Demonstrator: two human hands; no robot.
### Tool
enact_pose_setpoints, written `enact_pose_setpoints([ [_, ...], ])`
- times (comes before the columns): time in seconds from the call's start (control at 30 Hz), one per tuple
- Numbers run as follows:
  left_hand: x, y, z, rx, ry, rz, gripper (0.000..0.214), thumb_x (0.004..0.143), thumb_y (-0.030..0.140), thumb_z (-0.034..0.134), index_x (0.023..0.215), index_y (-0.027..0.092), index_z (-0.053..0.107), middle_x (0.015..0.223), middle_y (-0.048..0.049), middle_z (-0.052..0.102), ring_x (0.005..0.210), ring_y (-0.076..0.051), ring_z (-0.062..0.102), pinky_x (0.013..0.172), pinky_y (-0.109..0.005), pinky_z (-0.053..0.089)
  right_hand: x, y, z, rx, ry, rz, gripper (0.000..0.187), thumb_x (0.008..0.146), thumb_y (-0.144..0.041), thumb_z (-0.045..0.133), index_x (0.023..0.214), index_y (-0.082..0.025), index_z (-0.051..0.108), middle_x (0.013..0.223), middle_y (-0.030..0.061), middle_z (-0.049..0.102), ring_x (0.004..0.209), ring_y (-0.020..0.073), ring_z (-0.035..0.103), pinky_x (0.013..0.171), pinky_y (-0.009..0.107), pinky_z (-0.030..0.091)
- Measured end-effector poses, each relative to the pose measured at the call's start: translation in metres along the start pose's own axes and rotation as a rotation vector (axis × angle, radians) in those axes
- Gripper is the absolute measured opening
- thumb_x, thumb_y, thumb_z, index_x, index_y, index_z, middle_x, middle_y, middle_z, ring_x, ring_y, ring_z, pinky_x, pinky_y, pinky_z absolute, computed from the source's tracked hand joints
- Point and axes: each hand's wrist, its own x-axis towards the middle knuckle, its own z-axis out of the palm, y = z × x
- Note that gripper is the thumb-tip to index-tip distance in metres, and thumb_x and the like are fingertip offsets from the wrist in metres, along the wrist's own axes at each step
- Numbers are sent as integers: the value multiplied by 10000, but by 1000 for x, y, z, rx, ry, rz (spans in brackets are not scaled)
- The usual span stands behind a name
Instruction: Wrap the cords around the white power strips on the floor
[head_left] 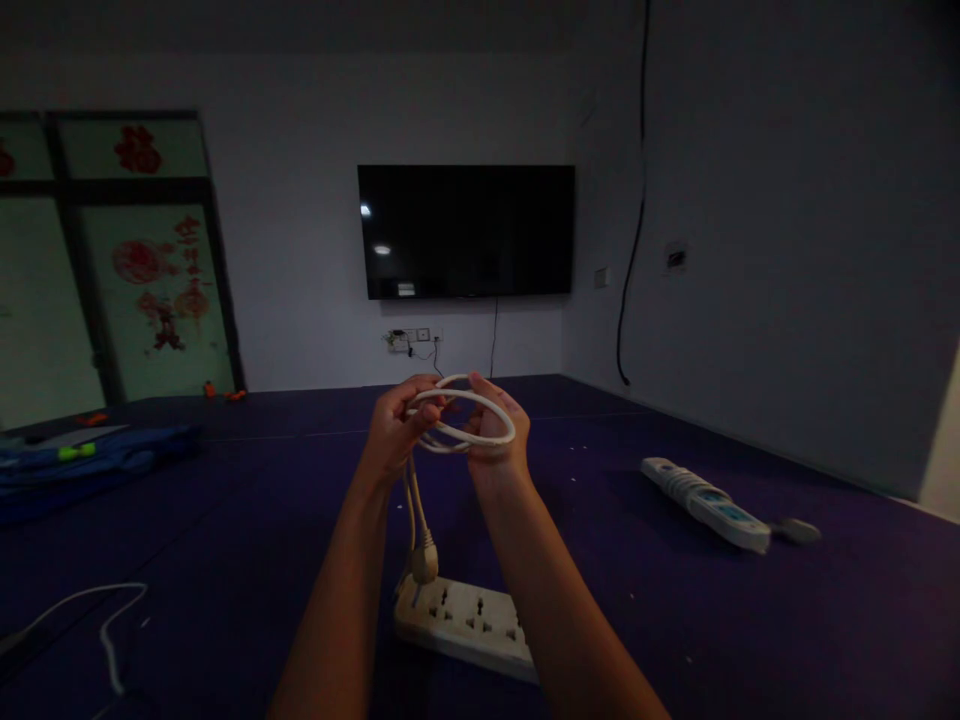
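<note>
From the head camera, here's the white cord (pixel 496 441), wound into a few loose, rounded loops, smooth and pale against the dim room, stretched out into a flattish oval. It's up in the air, right between the two hands and touching both! The left hand (pixel 401 415) has its fingers curled and thumb closed on the near side of the coil, pinching the loops. Over on the other side, the right hand (pixel 501 428) grips the coil too, thumb along the top, the loops reaching across its palm; its fingers are partly hidden behind.

Below the left hand, two strands drop down, and there's the plug (pixel 425 562), cream-coloured and hanging over the left end of a power strip (pixel 480 625). In this low light, it's hard to say whether plug and strip actually touch. The strip is off-white, dotted with dark socket holes, lying on the purple surface (pixel 300 570) beneath the hands, its right end covered by the right forearm. Well off to the right lies a second power strip (pixel 670 481), its own cord wrapped around its middle.
</note>
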Motion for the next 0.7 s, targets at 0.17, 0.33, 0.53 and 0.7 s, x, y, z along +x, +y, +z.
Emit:
enact_pose_setpoints([
  [0.17,0,6,6,144,133,93,563,621,699,571,542,147,650,921,-130,647,694,-189,595,475,-240,406,-5,-2,3,58,-31,-8,193,548,-223,721,589,-156,544,460,-76,473,379,52,378,352,198,273],
  [0.33,-1,15,9,196,214,117,554,651,659,586,403,164,606,795,-115,660,766,-207,605,500,-243,399,-8,-4,2,47,-84,46,188,548,-205,737,596,-147,565,434,-87,445,357,51,365,346,199,270],
  [0.53,-2,16,4,208,290,105,431,649,518,679,398,175,610,708,-77,631,710,-180,591,465,-227,384,-3,-14,1,27,-246,195,229,625,-297,728,617,-143,558,375,-120,323,306,18,204,296,163,138],
  [0.7,-1,14,-4,274,324,194,347,653,369,707,380,188,591,581,-51,589,824,-207,592,536,-220,419,-1,-30,-2,58,-512,290,279,690,-389,666,786,-128,645,469,-87,420,361,24,277,326,140,239],
])
